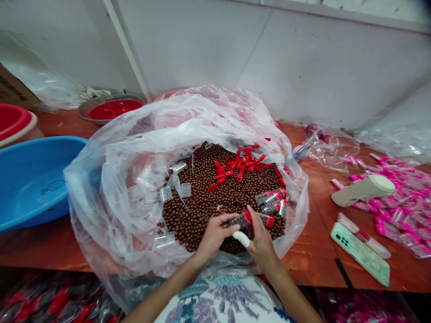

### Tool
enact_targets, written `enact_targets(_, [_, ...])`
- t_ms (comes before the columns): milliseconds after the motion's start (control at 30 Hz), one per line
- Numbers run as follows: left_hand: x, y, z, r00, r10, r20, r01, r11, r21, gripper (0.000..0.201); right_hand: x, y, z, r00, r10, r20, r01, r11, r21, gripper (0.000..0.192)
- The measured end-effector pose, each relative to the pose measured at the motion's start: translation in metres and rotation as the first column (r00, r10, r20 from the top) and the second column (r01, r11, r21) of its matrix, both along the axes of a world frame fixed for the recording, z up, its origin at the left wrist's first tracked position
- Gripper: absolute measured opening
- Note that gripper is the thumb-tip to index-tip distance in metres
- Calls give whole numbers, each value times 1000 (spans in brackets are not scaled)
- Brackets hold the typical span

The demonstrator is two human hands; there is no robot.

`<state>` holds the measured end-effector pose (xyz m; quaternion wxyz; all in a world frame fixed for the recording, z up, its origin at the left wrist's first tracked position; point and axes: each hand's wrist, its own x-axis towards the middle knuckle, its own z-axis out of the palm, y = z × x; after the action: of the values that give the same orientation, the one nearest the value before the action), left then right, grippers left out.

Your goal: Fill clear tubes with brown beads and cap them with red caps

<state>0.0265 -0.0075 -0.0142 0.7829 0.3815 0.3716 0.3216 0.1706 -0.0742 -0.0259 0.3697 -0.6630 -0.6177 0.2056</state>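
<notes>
Above a heap of brown balls, my left hand is closed around a small clear tube filled with dark balls. My right hand closes on the tube's red cap; its thumb wears a white wrap. Beside the right hand lie several clear tubes with red caps. Loose red caps with long tabs are scattered over the balls farther back. Empty clear tubes rest along the left side, near a grey scoop-like strip.
A large translucent plastic bag surrounds the heap. At left stands a blue basin, with a red bowl behind it. On the right are a pale bottle, a phone and a pile of pink-capped tubes.
</notes>
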Motion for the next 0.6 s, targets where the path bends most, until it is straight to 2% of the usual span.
enact_targets(100, [0,-3,1,1000,-1,24,2,998,-60,37,4,3,0,994,68,87,-69,998,3,79])
enact_targets(233, [1,-5,4,999,-15,43,17,999,-45,37,8,6,6,982,141,122,-141,990,-9,73])
enact_targets(333, [2,-4,5,995,-74,67,74,997,-1,35,11,9,17,971,233,59,-229,971,-67,71])
enact_targets(400, [4,-3,4,994,-90,69,88,996,33,32,14,10,23,962,270,-53,-274,957,-97,67])
enact_targets(433, [4,-3,4,994,-93,60,91,995,47,30,16,10,25,959,247,-138,-262,960,-103,61])
enact_targets(500, [4,-1,4,992,-121,28,118,990,77,30,19,11,26,927,127,-353,-179,977,-120,48])
enact_targets(600, [5,-1,7,984,-179,-18,180,975,130,30,19,10,20,767,-126,-629,39,988,-151,40])
